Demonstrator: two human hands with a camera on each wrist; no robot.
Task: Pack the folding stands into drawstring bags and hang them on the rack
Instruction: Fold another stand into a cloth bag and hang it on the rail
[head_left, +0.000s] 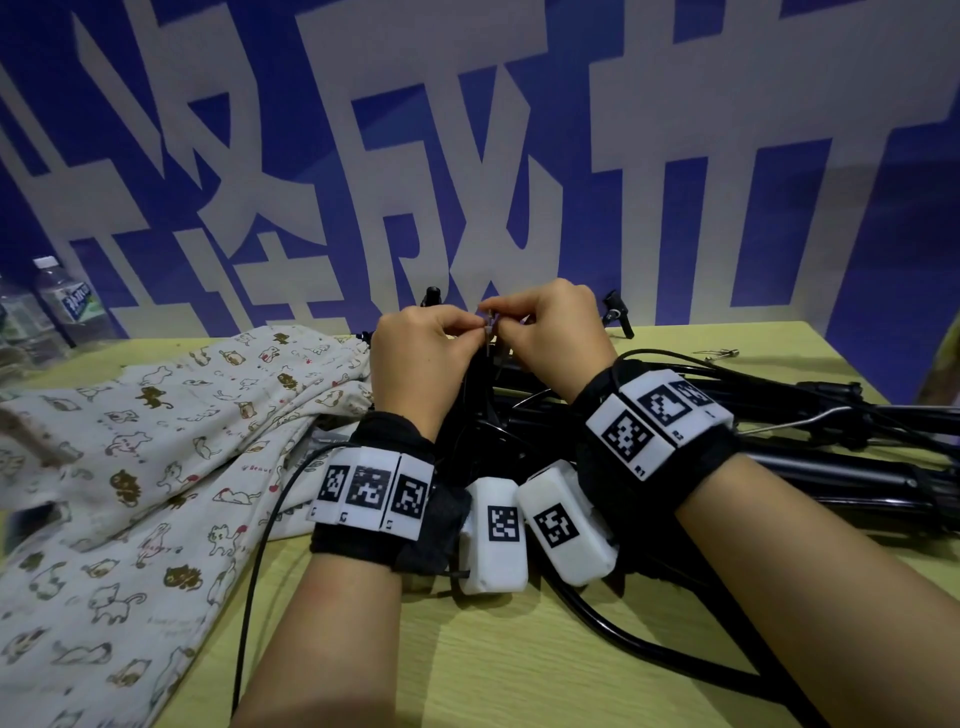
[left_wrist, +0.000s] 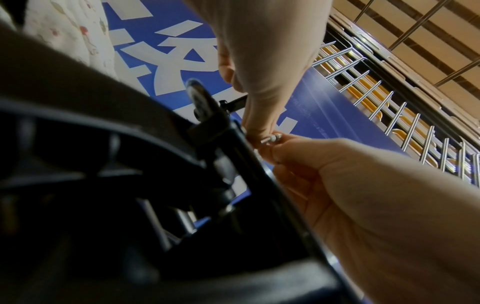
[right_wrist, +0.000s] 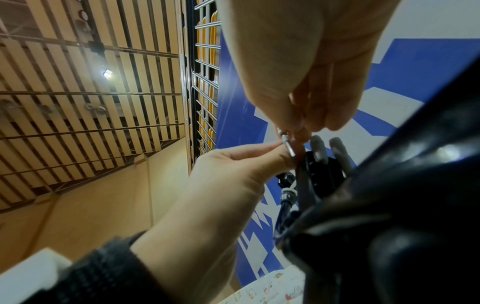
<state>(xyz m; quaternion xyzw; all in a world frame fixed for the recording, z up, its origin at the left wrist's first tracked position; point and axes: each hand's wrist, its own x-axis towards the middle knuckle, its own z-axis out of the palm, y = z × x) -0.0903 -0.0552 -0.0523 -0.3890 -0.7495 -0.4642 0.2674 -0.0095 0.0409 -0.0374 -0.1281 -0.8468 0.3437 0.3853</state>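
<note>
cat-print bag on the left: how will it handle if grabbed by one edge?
Probably floppy: the bag lies rumpled in soft folds on the table. Likely light, thin cloth. It should drape and bunch rather than hold its mouth open.

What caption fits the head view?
Both hands pinch a small metal fitting atop black folded stands, beside cat-print bags.

hands (left_wrist: 270, 142) pinching a small metal screw (left_wrist: 271, 140)

Both forearms bare, no sleeves. Left hand (head_left: 423, 358): black fabric wrist wrap (head_left: 374, 499) carrying a row of three white blocks with black square-code markers, plus a white box underneath. Right hand (head_left: 553, 332): same black wrap, white marker blocks (tiny labels unreadable). Thin black cable (head_left: 260, 561) trails from the left wrap.
</note>
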